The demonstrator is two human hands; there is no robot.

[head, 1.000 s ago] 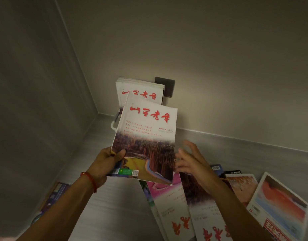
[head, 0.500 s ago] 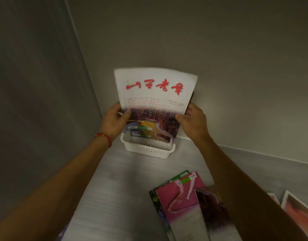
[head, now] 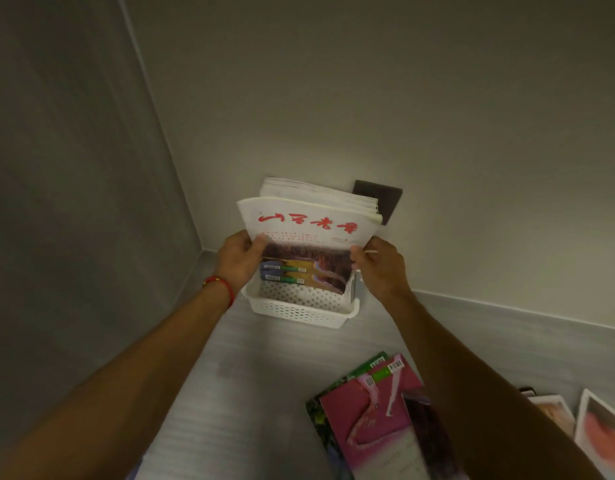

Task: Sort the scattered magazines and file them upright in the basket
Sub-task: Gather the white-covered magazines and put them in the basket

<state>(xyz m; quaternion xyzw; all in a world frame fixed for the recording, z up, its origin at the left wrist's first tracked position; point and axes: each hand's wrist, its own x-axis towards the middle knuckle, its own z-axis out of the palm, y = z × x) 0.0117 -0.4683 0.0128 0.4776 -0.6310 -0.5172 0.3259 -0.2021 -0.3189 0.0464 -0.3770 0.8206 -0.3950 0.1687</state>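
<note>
Both hands are up at the far corner of the grey tabletop (head: 230, 393), where a white perforated basket (head: 299, 311) sits close against the back wall. The left hand (head: 238, 261) grips the left edge of a magazine (head: 306, 233) with a white top band and red lettering, thumb on the cover and fingers curled behind it. The right hand (head: 379, 268) holds the right edge the same way, its thumb pinching the cover. The magazine stands upright, tipped slightly back, its lower edge down inside the basket. Right behind it, more magazines (head: 316, 190) of the same kind stand filed in the basket, their white tops fanned a little and leaning toward the wall. A dark square plate (head: 385, 199) on the wall shows just past their right corner. The left wrist wears a red cord bracelet (head: 223, 287).

Nearer, to the right on the tabletop, loose magazines lie flat and overlapping: a pink-covered magazine (head: 365, 417) on top of a green-edged one (head: 334, 386), with a dark-covered one (head: 427, 431) partly under the right forearm. Farther right, at the frame's edge, a white-bordered magazine (head: 600, 431) with a reddish picture lies beside another one (head: 548, 410), both partly cut off.
</note>
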